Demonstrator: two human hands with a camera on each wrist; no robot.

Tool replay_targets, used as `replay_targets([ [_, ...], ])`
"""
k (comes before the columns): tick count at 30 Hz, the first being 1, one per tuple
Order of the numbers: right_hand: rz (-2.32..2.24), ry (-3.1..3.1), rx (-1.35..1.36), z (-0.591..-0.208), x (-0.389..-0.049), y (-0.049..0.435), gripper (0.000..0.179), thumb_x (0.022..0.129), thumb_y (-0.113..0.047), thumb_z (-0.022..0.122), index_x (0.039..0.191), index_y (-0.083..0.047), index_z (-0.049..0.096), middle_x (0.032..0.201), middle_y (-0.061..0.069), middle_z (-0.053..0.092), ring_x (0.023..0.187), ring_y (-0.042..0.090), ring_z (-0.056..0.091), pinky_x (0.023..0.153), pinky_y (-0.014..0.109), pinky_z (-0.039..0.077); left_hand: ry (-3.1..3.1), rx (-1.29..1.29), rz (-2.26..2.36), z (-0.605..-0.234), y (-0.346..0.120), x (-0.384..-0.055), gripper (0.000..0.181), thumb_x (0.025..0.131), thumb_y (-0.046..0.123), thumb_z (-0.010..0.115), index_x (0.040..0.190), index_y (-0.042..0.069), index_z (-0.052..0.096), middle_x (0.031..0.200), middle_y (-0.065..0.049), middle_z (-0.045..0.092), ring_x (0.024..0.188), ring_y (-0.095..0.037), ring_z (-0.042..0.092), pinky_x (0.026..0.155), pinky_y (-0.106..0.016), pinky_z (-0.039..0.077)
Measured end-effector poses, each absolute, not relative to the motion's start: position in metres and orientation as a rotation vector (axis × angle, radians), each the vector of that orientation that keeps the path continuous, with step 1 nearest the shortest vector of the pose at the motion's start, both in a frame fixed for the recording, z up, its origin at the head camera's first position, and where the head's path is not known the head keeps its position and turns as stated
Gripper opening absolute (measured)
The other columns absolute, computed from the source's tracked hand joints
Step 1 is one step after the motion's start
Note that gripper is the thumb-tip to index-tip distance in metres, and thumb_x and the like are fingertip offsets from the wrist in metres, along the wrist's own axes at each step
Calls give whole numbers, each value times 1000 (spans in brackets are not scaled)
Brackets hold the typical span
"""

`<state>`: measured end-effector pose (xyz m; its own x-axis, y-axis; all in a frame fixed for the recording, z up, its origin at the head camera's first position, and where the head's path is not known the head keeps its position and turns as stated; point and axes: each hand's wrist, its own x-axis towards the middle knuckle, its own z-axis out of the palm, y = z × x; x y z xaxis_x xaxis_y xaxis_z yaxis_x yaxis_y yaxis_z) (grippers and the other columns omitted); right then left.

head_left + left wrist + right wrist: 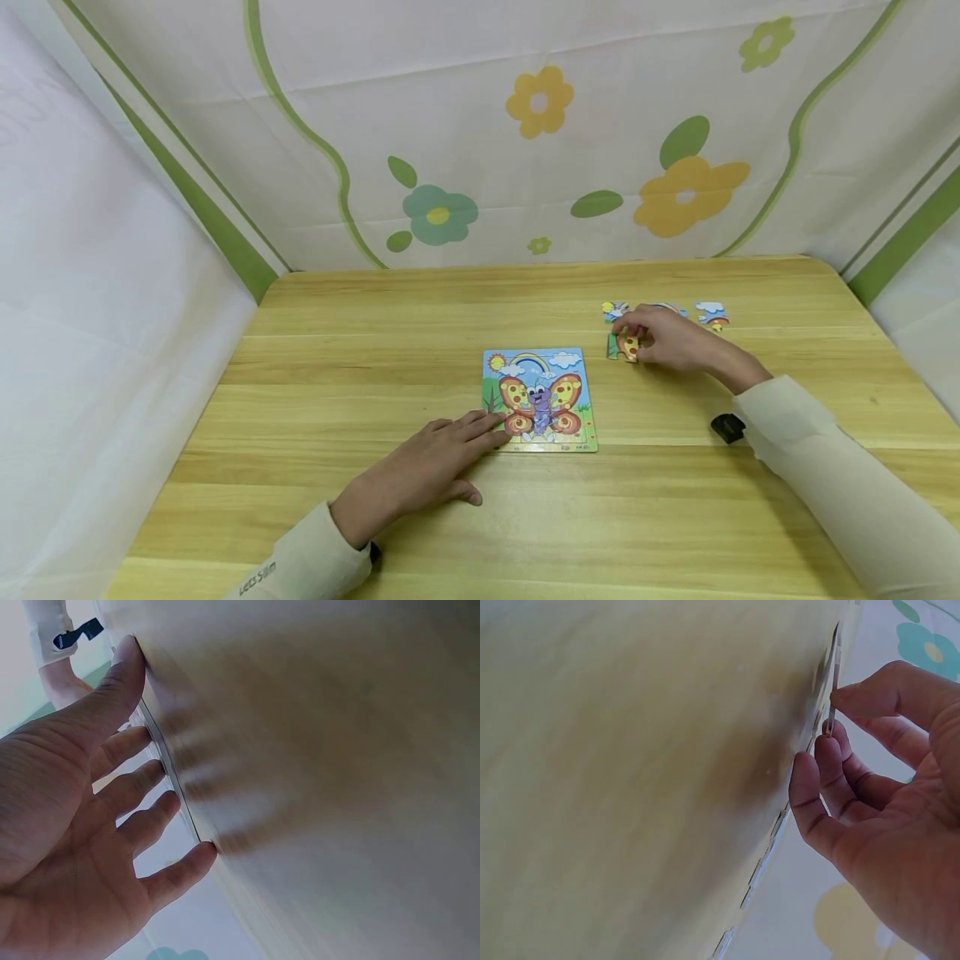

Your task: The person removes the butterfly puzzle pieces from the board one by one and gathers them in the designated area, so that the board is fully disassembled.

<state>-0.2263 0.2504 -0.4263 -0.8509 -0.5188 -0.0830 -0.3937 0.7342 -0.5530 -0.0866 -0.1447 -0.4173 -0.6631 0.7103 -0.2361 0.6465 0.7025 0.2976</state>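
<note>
A square butterfly puzzle board (592,421) lies flat on the table, its picture showing a rainbow, sun and cloud. My left hand (431,458) rests with its fingertips on the board's left side, fingers fairly straight and thumb spread apart. In the left wrist view, the fingers (154,819) lie along the tabletop. To the right of the board, my right hand (671,340) pinches a green, red and yellow puzzle piece (628,345) between thumb and fingers. The right wrist view shows this puzzle piece (833,712) edge-on, tilted up from the table.
Loose puzzle pieces lie behind the right hand: a yellow and blue piece (615,310), a rainbow piece (670,307) partly hidden, and a cloud piece (711,312). The wooden table (360,333) meets a flowered cloth wall (487,150). A black device (727,428) sits by the right cuff.
</note>
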Motion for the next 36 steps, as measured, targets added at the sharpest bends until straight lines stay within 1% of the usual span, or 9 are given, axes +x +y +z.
replay_targets([
  [8, -770, 2696, -749, -427, -228, 250, 40, 89, 7, 71, 128, -1, 70, 106, 11, 64, 97, 24, 57, 84, 40, 51, 2582, 1072, 260, -418, -144, -87, 87, 89, 46, 75, 164, 20, 38, 172, -2, 33, 158, -28, 34, 119, -54, 41],
  [21, -779, 2669, -792, -427, -228, 251, 42, 88, 12, 68, 127, -4, 71, 108, 11, 63, 95, 23, 55, 82, 38, 49, 2575, 1075, 273, -417, -145, -86, 87, 90, 45, 74, 165, 21, 36, 173, -2, 31, 159, -28, 33, 119, -55, 41],
  [24, -780, 2663, -799, -427, -228, 251, 42, 88, 13, 67, 126, -4, 70, 108, 11, 63, 94, 23, 54, 81, 39, 49, 2576, 1076, 271, -417, -145, -86, 87, 90, 45, 74, 165, 21, 36, 173, -2, 31, 159, -28, 33, 119, -55, 41],
  [31, -800, 2658, -772, -426, -226, 252, 43, 87, 14, 65, 127, -2, 70, 110, 13, 63, 99, 24, 58, 86, 44, 52, 2575, 1082, 268, -417, -145, -86, 88, 90, 45, 74, 165, 21, 35, 173, -2, 31, 159, -28, 33, 119, -55, 41],
  [36, -793, 2658, -767, -426, -227, 253, 43, 87, 14, 64, 128, 0, 70, 108, 12, 62, 98, 23, 57, 86, 44, 51, 2577, 1080, 268, -417, -146, -86, 89, 90, 44, 75, 166, 22, 34, 173, -1, 30, 159, -27, 33, 119, -55, 41],
])
